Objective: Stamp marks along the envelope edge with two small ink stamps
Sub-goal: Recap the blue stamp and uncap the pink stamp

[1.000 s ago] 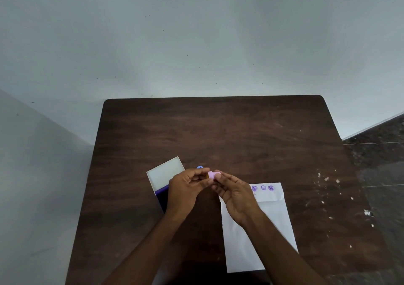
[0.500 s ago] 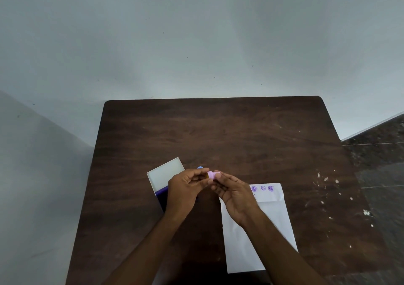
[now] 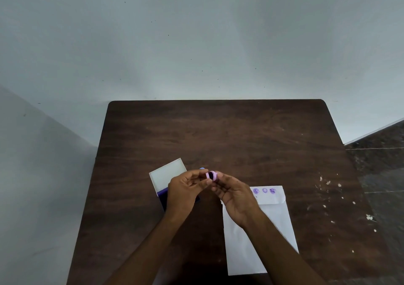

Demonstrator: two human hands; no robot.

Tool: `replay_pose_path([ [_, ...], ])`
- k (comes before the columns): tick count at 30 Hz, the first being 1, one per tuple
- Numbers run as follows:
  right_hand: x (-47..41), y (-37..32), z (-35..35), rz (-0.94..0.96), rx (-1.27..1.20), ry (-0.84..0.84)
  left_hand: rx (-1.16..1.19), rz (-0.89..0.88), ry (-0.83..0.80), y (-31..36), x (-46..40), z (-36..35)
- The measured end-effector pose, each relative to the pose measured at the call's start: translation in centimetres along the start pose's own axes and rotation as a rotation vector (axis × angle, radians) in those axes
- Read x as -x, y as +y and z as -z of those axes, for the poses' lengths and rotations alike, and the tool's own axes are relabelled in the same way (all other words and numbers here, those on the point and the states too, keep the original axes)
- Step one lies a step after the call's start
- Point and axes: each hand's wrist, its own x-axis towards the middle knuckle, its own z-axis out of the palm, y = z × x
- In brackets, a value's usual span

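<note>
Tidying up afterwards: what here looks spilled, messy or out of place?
White flecks are scattered over the table's right side, like dried paint or crumbs. Otherwise the envelope lies flat and the ink pad sits open beside the left hand.

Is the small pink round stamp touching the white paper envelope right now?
Apart. The head view shows the small pink round stamp pinched between both hands above the dark table, clear of the white paper envelope.
</note>
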Motion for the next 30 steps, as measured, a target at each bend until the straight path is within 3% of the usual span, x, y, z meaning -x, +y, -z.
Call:
replay_pose_path([
  [5,0.4,0.2,-1.0,-0.029,-0.038,0.001,0.162,0.042,0.008,-0.3,0.6,0.7],
  [18,1.4,0.0,-2.3,-0.169,-0.212,0.029,0.148,-0.035,-0.003,-2.1,1.5,3.8],
  [30,1.8,2.8,-4.9,-0.289,-0.189,-0.002,-0.397,-0.072,0.378,-11.0,4.7,11.0],
])
